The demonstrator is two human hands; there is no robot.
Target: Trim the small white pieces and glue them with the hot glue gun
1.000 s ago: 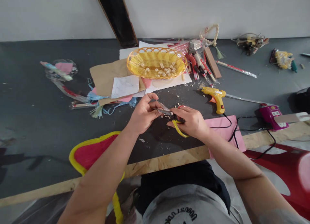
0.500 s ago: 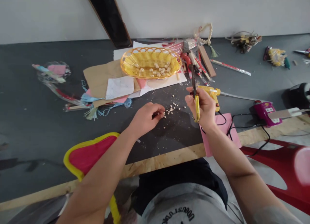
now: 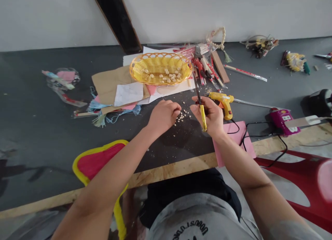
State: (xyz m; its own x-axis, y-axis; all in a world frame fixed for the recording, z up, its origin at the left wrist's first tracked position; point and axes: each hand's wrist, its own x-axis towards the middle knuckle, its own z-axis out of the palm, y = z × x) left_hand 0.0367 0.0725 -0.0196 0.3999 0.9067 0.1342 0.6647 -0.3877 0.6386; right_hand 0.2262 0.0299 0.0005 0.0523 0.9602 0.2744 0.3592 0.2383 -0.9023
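Observation:
My right hand [image 3: 211, 117] is closed round a yellow-handled tool [image 3: 203, 116] with a long, dark, narrow metal end pointing away from me; its exact kind is unclear. My left hand [image 3: 166, 117] is over the dark table, thumb and fingers drawn together, and whatever they pinch is hidden. Right beside its fingertips lie several small pale bits [image 3: 183, 116], scattered between both hands. Behind them, a yellow woven basket [image 3: 141, 81] contains several beige clusters [image 3: 174, 74].
A yellow glue gun [image 3: 222, 100] lies right of my right hand, its cord crossing pink paper [image 3: 243, 138] toward a purple power socket [image 3: 285, 121]. Red-handled pruning shears [image 3: 199, 64] rest among wrapped sticks. Papers and blue tassels [image 3: 132, 110] lie left. A yellow-edged red shape [image 3: 101, 160] is by my left forearm.
My left hand has shifted away from me and slightly right, its fingertips lifting off the edge of the pale bits. My right hand has moved left with the yellow-handled tool, closer to my left hand.

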